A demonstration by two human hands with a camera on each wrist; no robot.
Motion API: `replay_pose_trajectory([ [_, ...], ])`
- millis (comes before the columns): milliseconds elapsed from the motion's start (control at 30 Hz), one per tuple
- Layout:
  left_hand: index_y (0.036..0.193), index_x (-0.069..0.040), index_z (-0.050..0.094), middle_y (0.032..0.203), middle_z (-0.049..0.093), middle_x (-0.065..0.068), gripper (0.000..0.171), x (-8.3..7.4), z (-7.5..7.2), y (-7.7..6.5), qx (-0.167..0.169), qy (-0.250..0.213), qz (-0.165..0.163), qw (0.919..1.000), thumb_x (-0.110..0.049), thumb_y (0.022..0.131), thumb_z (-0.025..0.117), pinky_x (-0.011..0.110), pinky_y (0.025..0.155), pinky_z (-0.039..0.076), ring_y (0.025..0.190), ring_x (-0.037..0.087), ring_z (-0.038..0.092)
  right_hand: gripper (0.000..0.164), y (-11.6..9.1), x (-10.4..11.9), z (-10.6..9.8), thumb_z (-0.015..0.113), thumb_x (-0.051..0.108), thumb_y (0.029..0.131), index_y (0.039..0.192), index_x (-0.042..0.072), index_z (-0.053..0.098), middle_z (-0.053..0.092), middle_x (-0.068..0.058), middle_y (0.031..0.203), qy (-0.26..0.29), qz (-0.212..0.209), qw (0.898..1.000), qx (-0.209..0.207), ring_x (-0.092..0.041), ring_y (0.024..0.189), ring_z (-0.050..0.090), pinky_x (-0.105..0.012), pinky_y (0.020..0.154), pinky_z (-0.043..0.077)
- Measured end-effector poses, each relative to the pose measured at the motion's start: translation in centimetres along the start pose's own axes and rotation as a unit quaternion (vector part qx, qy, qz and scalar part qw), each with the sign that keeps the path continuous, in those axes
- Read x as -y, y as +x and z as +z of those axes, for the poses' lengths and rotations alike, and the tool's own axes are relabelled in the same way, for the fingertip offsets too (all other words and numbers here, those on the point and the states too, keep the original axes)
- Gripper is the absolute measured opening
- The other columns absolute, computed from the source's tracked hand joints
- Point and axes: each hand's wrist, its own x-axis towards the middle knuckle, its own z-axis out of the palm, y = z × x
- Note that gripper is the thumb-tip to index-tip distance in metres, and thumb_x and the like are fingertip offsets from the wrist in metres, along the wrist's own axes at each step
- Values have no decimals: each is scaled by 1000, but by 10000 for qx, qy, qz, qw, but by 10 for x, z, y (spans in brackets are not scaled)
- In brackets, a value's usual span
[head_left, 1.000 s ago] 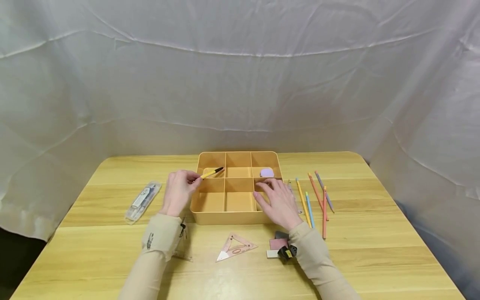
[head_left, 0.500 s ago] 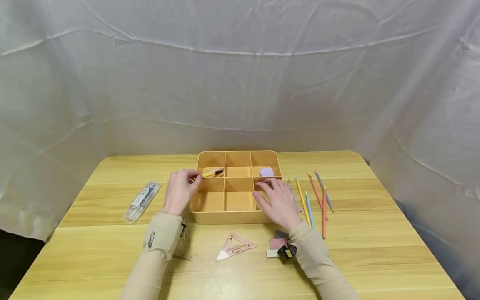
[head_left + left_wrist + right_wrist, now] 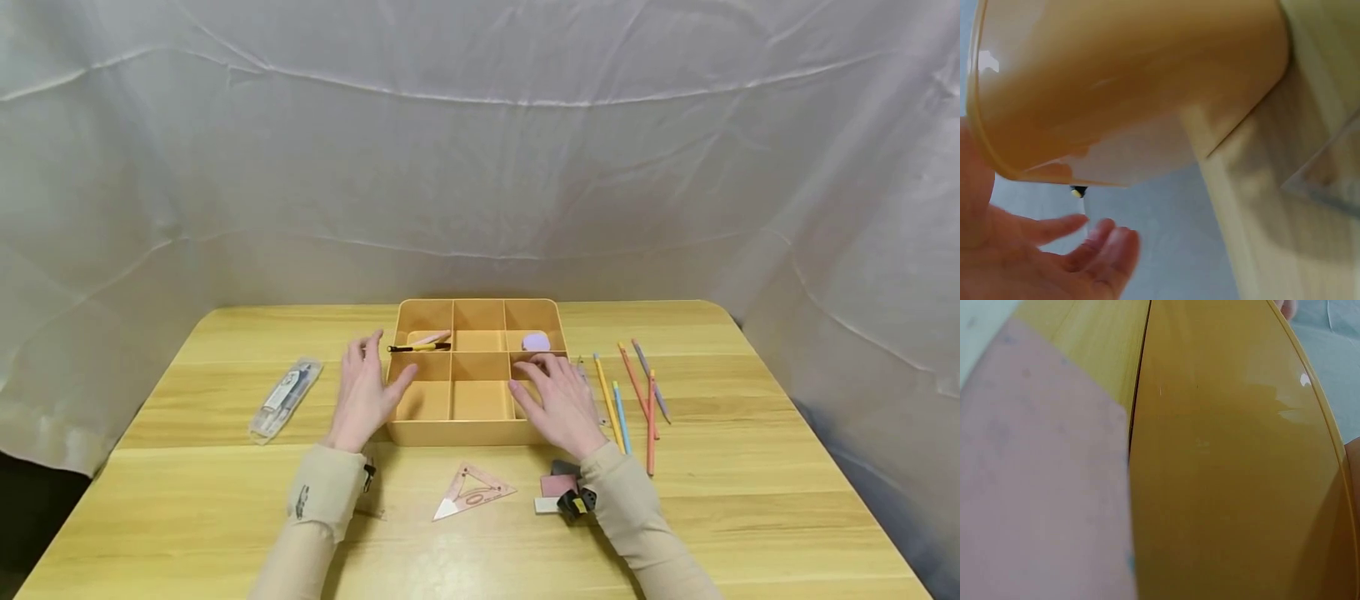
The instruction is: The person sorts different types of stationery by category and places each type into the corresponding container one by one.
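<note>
A yellow-and-black pen [image 3: 420, 347] lies across the back left compartment of the orange six-compartment box [image 3: 457, 433], one end poking past the left rim. My left hand [image 3: 366, 398] is beside that rim, fingers spread and thumb held apart, holding nothing. In the left wrist view the spread fingers [image 3: 1107, 250] show just beyond the rim, near the pen's end [image 3: 1078, 191]. My right hand [image 3: 558, 404] hovers over the front right compartment with loosely bent fingers and nothing between them. A pink stick-like item [image 3: 435, 337] lies behind the pen, and a lilac rounded item [image 3: 536, 342] sits in the back right compartment.
Several pencils [image 3: 651, 417] lie right of the box. A clear case [image 3: 285, 400] with pens is at the left. A pink set square [image 3: 472, 492] lies in front, with erasers [image 3: 558, 486] near the right wrist. A clear ruler [image 3: 371, 508] shows partly under the left wrist.
My left hand has let go of the pen, spread its fingers and drawn back slightly. The pen has swung from slanted to nearly level across the compartment. The right hand has stayed in place.
</note>
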Motion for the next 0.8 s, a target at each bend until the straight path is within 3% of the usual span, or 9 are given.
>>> replay_pose_trajectory([
  [167, 158, 6, 9, 162, 15, 34, 91, 6, 5, -3, 766, -10, -457, 9960, -48, 101, 54, 61, 124, 24, 149, 50, 24, 39, 0, 0, 0, 55, 43, 101, 126, 16, 68, 63, -12, 128, 11, -21, 10000, -6, -33, 119, 57, -54, 97, 49],
  [300, 158, 8, 3, 167, 6, 29, 96, 8, 9, -3, 1198, 165, -522, 9913, -59, 102, 43, 56, 127, 16, 154, 46, 14, 39, 0, 0, 0, 55, 43, 101, 126, 16, 68, 63, -12, 127, 7, -23, 10000, -6, -33, 119, 57, -53, 97, 48],
  [600, 158, 6, -8, 168, -9, 25, 104, 6, 16, -9, 1303, 389, -474, 9896, -66, 100, 39, 49, 129, 10, 158, 39, 1, 40, -2, -1, 1, 54, 44, 101, 127, 16, 68, 63, -12, 128, -18, 9, 10000, 74, -33, 120, 57, -54, 100, 48],
  [800, 157, 6, -10, 168, -13, 22, 104, 6, 16, -7, 1281, 380, -463, 9899, -64, 100, 42, 49, 129, 11, 158, 37, 0, 39, 0, -1, 1, 55, 42, 101, 126, 16, 68, 63, -13, 127, -27, -65, 10000, -15, -34, 119, 57, -53, 97, 48],
])
